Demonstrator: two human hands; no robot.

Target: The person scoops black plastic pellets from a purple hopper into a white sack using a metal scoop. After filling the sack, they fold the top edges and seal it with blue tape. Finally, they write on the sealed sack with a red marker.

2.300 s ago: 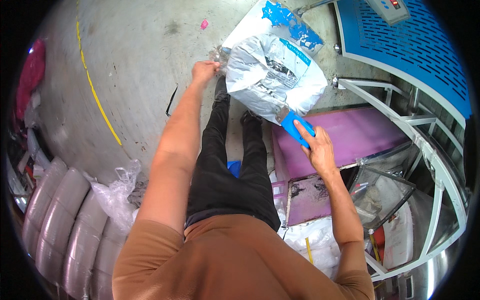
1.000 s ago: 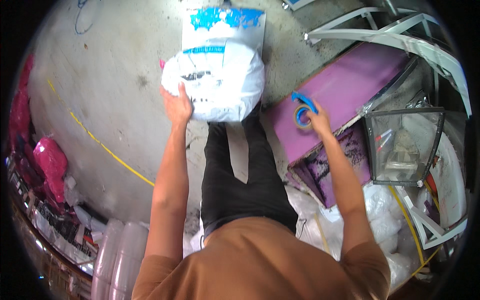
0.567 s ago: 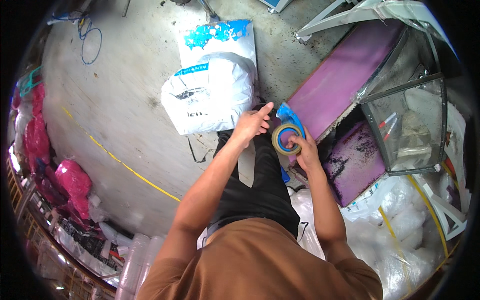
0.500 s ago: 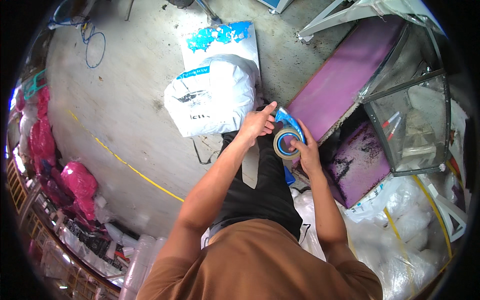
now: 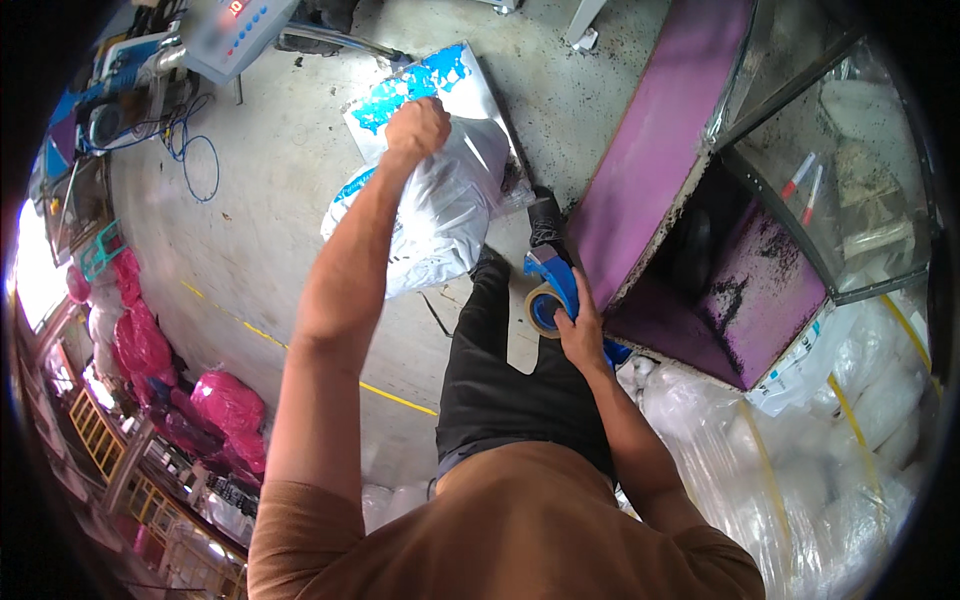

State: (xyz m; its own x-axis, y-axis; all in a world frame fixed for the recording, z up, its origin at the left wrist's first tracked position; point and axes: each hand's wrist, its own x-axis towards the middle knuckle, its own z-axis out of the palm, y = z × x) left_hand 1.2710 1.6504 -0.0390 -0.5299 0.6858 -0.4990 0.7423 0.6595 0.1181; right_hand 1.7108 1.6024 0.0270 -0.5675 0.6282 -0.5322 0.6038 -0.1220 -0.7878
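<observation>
A stuffed white plastic bag (image 5: 445, 215) rests on a metal scale platform (image 5: 465, 75) with peeling blue coating, in front of my feet. My left hand (image 5: 418, 128) reaches out over the bag, its fingers curled closed at the bag's far edge; folds in the plastic run toward the fist, and the fingertips are partly hidden. My right hand (image 5: 582, 330) is closed round a blue tape dispenser (image 5: 552, 268), which carries a roll of tan tape (image 5: 541, 311). The dispenser is above my legs, apart from the bag.
A scale display (image 5: 235, 35) stands at the far left, with blue cable (image 5: 190, 150) on the floor. Right of my legs is an open purple-walled box (image 5: 650, 130) beside a dark-framed clear panel (image 5: 850, 230). Clear wrapped bundles (image 5: 740, 480) and pink bags (image 5: 228, 402) lie around.
My left hand has moved away from the tape dispenser, forward and left to the white bag. My right hand has shifted slightly left with the dispenser. The view has turned, bringing the scale display in.
</observation>
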